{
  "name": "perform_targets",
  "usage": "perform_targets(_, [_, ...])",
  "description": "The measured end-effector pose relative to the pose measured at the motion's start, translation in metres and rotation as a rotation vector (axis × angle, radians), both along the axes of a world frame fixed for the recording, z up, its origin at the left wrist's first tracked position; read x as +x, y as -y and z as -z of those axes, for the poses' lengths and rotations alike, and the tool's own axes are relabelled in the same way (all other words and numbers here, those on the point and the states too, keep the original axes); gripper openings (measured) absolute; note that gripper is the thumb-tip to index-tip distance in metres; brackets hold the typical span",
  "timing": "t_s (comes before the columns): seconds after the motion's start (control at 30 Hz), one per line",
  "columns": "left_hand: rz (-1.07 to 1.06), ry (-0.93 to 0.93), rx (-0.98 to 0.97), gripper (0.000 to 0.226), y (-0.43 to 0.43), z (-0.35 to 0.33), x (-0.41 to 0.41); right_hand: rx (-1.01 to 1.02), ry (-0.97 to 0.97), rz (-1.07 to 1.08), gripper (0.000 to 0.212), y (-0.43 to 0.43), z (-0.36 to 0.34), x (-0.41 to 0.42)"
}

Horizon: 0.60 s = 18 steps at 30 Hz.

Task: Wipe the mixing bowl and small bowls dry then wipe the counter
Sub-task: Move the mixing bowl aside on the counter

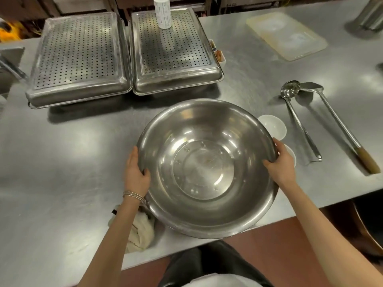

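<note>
A person stands at a steel bench [62, 154] and holds a large steel mixing bowl [207, 168] by its rim with both hands. The left hand [135, 172] grips the rim on the bowl's left side, thumb hooked over the edge into the bowl and fingers [132, 156] stretched up along the outer wall; thin metal bangles [133, 195] circle that wrist. The right hand [279, 162] clasps the rim on the opposite side, thumb curled inside and fingers wrapped around the outside. Both forearms are bare and reach forward from the bottom of the view, angled inward toward the bowl. The bowl tilts toward the person, its near edge overhanging the front edge of the bench; whether its base touches the bench cannot be told. A few droplets show on its flat inner bottom.

A crumpled cream cloth [139, 233] lies on the bench under the left forearm, just beside the bowl's near-left wall. Two small white bowls sit to the right of the mixing bowl: one [273, 126] in plain view, the other [291, 155] mostly hidden behind the right hand. Further right lie a ladle [298, 121] and a spatula [339, 125] side by side. Two perforated steel trays [78, 59] sit at the back of the bench, the right one carrying a paper roll [163, 13]
</note>
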<state>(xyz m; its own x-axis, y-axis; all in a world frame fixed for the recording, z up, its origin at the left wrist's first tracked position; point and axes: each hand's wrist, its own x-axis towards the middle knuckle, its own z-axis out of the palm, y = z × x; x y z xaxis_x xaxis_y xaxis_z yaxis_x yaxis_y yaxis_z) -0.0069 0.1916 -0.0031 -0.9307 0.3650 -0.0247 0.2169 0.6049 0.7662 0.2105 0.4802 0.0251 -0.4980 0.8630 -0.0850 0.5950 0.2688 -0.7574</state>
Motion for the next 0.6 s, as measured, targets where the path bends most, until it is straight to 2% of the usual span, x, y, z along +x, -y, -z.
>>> perform_targets(0.13, [0.021,-0.035,0.097,0.067,-0.001,-0.017,0.005,0.062,-0.031,0.069,0.068,0.007,-0.015,0.018])
perform_targets(0.27, [0.107,-0.160,0.179,0.065,-0.017,-0.040,-0.001,0.116,-0.072,0.154,0.065,0.010,-0.039,0.038])
perform_targets(0.6, [0.257,-0.182,0.246,0.071,-0.081,-0.065,0.021,0.137,-0.098,0.330,0.058,-0.010,-0.063,0.093])
